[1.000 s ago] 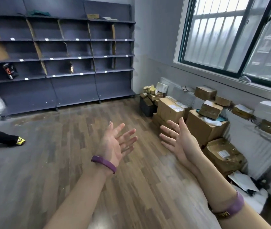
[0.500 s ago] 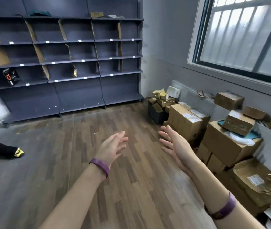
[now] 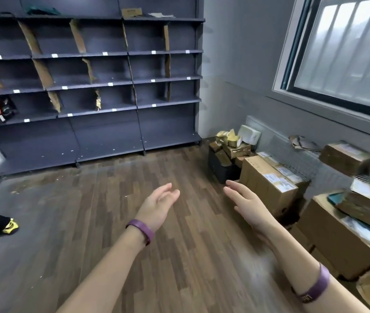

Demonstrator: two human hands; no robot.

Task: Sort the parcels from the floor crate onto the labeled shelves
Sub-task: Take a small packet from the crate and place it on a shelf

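Parcels (image 3: 232,143) in brown and yellowish wrapping lie heaped on top of a black crate (image 3: 219,170), which stands on the wooden floor (image 3: 179,256) near the corner of the room, by the wall under the window (image 3: 348,48). Just beside the crate, on its right, stands a tall cardboard box (image 3: 267,184) with white labels on its top. Further to the right a bigger cardboard box (image 3: 337,236) carries a dark brown parcel (image 3: 364,208). Both hands are held out in front of the person, over the floor, near each other but apart. The left hand (image 3: 157,204) has its fingers straight and loosely together, with the palm turned to the right, and it holds nothing. The right hand (image 3: 245,202) is also flat, with fingers stretched forward and the palm turned to the left, and it is empty too. Each arm carries a purple wristband (image 3: 141,230). Grey metal shelves (image 3: 89,86) fill the far wall, well apart from the crate. Small white label tags (image 3: 54,55) sit on the shelf edges, and cardboard dividers (image 3: 41,74) lean between the compartments. A black box (image 3: 0,108) with a red ring on it stands tilted on a shelf at the left. At the left edge, a dark trouser leg with a yellow shoe (image 3: 10,227) of another person is on the floor.
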